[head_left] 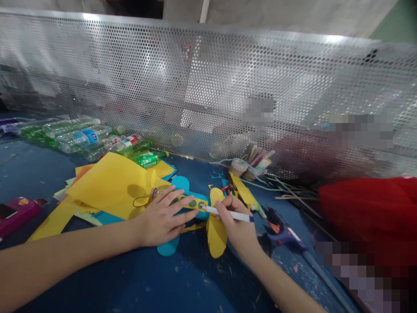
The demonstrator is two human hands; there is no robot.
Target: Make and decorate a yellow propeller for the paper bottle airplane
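A toy plane shape with a yellow wing (217, 243) and a blue tail piece (168, 247) lies on the dark blue table. Along its body runs a yellow strip (187, 202) with dark round spots. My left hand (161, 217) rests over the body with fingers spread; part of the plane is hidden under it. Pinched in my right hand (241, 234) is a white marker (233, 214), its tip at the spot nearest the yellow wing. A thin dark loop (138, 202) sticks out from the plane's far left end.
Yellow paper sheets (107, 187) lie left of the plane, below several plastic bottles (87, 136). A glue gun (286, 234) lies at right, near a red-clothed person (368, 217). Sticks stand in cups (239, 166) before a perforated metal panel (137, 74). A magenta device (19, 213) sits far left.
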